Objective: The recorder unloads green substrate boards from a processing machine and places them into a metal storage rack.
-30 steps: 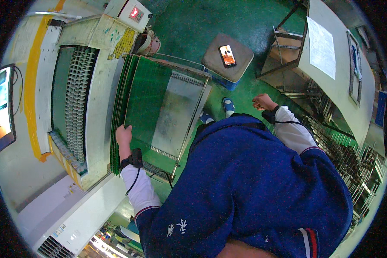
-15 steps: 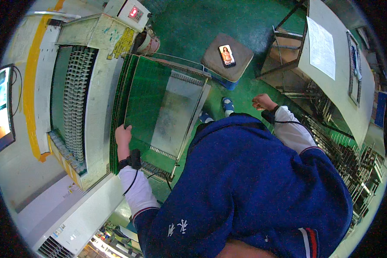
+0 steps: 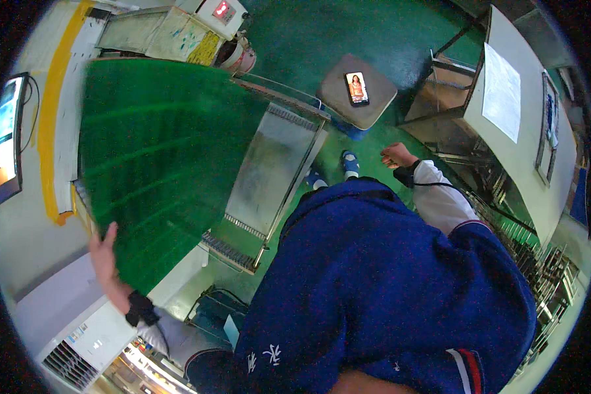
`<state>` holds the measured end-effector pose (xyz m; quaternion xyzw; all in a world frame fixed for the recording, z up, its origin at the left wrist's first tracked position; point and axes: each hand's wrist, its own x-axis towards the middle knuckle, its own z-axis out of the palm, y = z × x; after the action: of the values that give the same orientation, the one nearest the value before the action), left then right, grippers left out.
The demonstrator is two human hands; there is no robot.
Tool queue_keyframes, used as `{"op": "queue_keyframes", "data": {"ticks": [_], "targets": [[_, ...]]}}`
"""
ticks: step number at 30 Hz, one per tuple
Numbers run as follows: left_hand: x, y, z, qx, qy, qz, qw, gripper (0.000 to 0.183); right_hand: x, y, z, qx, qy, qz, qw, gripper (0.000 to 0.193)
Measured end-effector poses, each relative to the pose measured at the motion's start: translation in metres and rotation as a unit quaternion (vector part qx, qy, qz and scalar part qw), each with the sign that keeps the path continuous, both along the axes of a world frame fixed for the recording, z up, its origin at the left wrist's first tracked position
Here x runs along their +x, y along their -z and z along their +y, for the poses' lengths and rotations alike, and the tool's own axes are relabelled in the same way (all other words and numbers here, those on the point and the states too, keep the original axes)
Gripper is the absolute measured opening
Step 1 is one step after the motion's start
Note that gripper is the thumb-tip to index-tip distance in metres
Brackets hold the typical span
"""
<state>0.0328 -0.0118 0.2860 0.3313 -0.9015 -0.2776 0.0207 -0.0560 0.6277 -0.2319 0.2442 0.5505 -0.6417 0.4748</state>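
Note:
A large, flat green panel leans out to the left from a metal rack and hides most of the roller machine behind it. My left hand is at the panel's lower left edge, with the thumb on its face and the other fingers at the edge, slightly blurred. My right hand hangs in front of my body above the floor, its fingers curled in with nothing visible in them. The wire-sided rack stands between the panel and my legs.
A phone with a lit screen lies on a padded stool ahead. Right of me stands a pale slanted board on a metal frame. A control box and a bucket are at the far left, a monitor at the left edge.
My left hand has moved left and nearer to me, and the green panel has swung out with it, covering the machine's rollers. My right hand stays almost where it was.

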Motion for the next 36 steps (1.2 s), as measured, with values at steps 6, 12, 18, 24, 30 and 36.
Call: {"op": "queue_keyframes", "data": {"ticks": [6, 12, 18, 24, 30, 36], "targets": [[0.096, -0.061, -0.067, 0.185, -0.052, 0.27, 0.943, 0.05, -0.016, 0.062, -0.009, 0.113, -0.322, 0.519, 0.784, 0.019], [0.079, 0.037, -0.032, 0.419, -0.105, 0.442, 0.786, 0.047, -0.028, 0.029, -0.026, 0.186, -0.442, 0.625, 0.616, 0.017], [0.017, 0.103, 0.002, 0.53, -0.177, 0.508, 0.655, 0.007, -0.048, 0.046, -0.008, 0.104, -0.342, 0.337, 0.871, 0.016], [0.01, 0.15, -0.024, 0.605, -0.2, 0.529, 0.561, 0.01, -0.033, 0.052, -0.003, -0.04, -0.092, 0.072, 0.992, 0.012], [-0.009, 0.176, -0.043, 0.619, -0.204, 0.547, 0.526, 0.011, -0.007, 0.05, 0.009, -0.04, 0.095, -0.093, 0.99, 0.022], [-0.028, 0.202, -0.057, 0.635, -0.213, 0.542, 0.508, 0.016, -0.009, 0.024, 0.003, -0.069, 0.01, -0.02, 0.997, 0.027]]}}
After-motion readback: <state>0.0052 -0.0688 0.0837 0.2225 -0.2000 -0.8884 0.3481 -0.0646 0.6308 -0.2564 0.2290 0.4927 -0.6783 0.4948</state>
